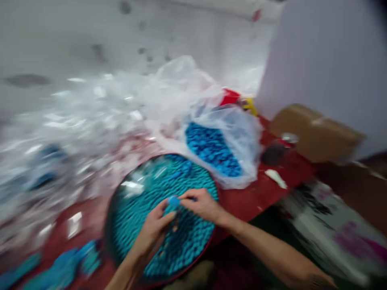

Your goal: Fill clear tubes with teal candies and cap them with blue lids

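Both hands are over a wide round basin [110,201] filled with small teal pieces [190,257]. My left hand [159,221] is closed around a small light-blue piece [173,201], held between thumb and fingers. From the right, my right hand [201,203] comes up against the same piece with thumb and forefinger pinched. Whatever lies between those right fingertips is too small and blurred to name. A few darker blue pieces [183,169] and clear plastic [133,185] rest on top of the teal ones near the basin's far side.
Behind the basin stands an open clear plastic bag [248,145] of blue pieces [211,149]. Piled clear plastic [75,117] covers the left of the red table [242,205]. Filled blue packets [63,266] lie front left. A cardboard box [314,131] sits at the right, by a white panel [326,60].
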Demonstrator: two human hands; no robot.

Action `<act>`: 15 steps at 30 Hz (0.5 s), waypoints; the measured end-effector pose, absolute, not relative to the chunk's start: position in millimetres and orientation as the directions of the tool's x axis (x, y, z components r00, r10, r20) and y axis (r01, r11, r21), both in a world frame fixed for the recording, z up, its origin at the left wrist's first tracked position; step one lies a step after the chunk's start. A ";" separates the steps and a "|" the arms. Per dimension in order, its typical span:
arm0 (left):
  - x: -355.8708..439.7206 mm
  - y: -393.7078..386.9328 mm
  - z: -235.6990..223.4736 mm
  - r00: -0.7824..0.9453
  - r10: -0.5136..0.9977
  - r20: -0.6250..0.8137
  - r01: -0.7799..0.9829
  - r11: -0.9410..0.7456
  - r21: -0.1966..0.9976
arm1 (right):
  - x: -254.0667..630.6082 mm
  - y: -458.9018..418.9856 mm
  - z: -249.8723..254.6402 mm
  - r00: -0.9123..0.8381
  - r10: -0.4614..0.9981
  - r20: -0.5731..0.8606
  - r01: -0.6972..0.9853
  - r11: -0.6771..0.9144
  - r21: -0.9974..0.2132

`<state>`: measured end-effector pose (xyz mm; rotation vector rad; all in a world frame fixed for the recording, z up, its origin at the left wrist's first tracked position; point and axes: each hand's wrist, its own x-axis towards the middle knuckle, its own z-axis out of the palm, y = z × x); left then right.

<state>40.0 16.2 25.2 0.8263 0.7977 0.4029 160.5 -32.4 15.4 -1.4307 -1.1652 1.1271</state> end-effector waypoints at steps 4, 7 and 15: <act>-1.5 6.4 20.1 0.689 0.619 -0.377 -0.106 0.601 0.792 | 162.5 -30.1 8.3 0.020 0.953 -0.301 -0.221 -0.289 -0.931; -3.8 6.8 17.4 0.728 0.612 -0.309 -0.162 0.591 0.790 | 159.1 -34.1 15.2 0.014 0.958 -0.287 -0.180 -0.280 -0.943; -11.5 2.0 22.3 0.718 0.613 -0.330 -0.112 0.570 0.814 | 156.3 -38.5 27.2 -0.093 0.989 0.111 0.418 0.140 -0.898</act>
